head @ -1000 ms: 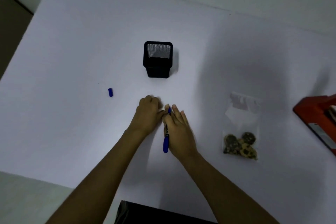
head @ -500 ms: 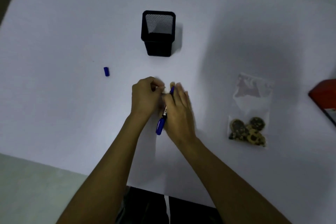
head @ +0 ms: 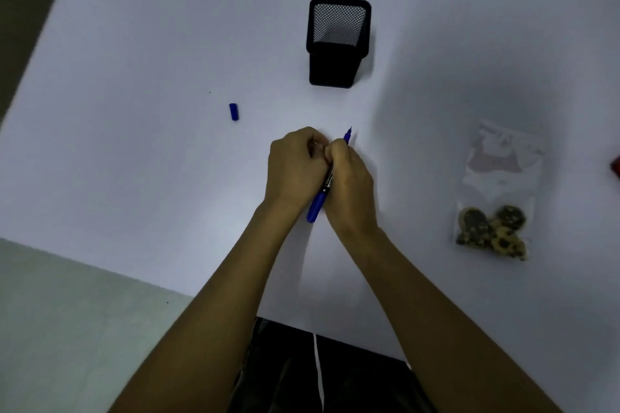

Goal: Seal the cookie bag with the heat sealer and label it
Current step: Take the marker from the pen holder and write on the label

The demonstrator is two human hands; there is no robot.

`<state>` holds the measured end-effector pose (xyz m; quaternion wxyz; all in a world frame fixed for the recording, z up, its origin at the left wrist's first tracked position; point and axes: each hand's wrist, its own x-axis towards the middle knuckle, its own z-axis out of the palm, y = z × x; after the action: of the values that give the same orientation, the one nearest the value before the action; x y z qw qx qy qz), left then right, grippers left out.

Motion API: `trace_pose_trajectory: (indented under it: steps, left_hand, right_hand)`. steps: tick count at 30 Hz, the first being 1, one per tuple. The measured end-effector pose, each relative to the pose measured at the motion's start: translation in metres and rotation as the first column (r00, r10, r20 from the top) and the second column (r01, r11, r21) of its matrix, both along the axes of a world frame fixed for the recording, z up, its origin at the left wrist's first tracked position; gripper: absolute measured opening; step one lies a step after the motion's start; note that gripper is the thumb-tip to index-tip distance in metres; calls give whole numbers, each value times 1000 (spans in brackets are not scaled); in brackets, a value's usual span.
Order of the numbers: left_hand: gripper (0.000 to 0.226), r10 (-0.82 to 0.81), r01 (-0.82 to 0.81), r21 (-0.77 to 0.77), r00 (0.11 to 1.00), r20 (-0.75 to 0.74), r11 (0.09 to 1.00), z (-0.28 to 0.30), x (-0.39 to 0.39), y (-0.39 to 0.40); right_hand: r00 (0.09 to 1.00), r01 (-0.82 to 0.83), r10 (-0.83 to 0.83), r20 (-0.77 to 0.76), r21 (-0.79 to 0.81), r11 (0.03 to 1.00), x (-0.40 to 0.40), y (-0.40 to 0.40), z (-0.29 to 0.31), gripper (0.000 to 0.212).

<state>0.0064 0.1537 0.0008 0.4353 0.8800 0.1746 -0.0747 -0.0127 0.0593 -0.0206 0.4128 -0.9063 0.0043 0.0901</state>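
Observation:
My right hand (head: 350, 184) is closed around an uncapped blue marker (head: 318, 204), tip pointing away from me. My left hand (head: 292, 171) presses against it, fingers curled; something small and pale shows between the fingertips, too hidden to identify. The marker's blue cap (head: 234, 111) lies apart on the table to the left. A clear cookie bag (head: 500, 184) lies flat to the right, several cookies bunched at its near end. A red edge of the heat sealer (head: 615, 167) shows at the right border.
A black mesh pen holder (head: 337, 43) stands upright beyond my hands. The white table (head: 134, 77) ends at a near edge on the left, with pale floor below. Dark clothing shows under my arms.
My right hand's fingers curled from spread flat into a fist around the marker, whose tip now sticks out beyond the knuckles. The camera tilted, sliding the sealer almost out of view.

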Motion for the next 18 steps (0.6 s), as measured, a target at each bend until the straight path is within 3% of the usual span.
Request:
trace_pose_trajectory:
  steps: [2,6,9,12,16,18]
  left_hand:
    - [21,-38,38,23,999,-4,999,2,-1,0]
    - [22,-135,137,52,990,-34,989,3,-1,1]
    - [21,-196,199,71,979,-46,977,1,1,4]
    - [24,-269,272,70,962,-52,960,0,6,8]
    - [24,-323,318,114,945,38,941,-6,6,8]
    - [24,-337,332,78,938,74,940,-12,5,6]
  right_hand:
    - [999,18,-15,-40,62,998,1,2,3,46]
    - [998,16,-16,-54,2,1000,-1,1,8,47]
    - [985,130,-126,-120,28,991,1,2,5,43]
    - [949,287,-227,-217,302,909,4,3,4,33]
    - [895,444,-381,-232,375,814,11,-2,8,28]
    - [882,471,-435,-181,348,811,15,-5,9,30]
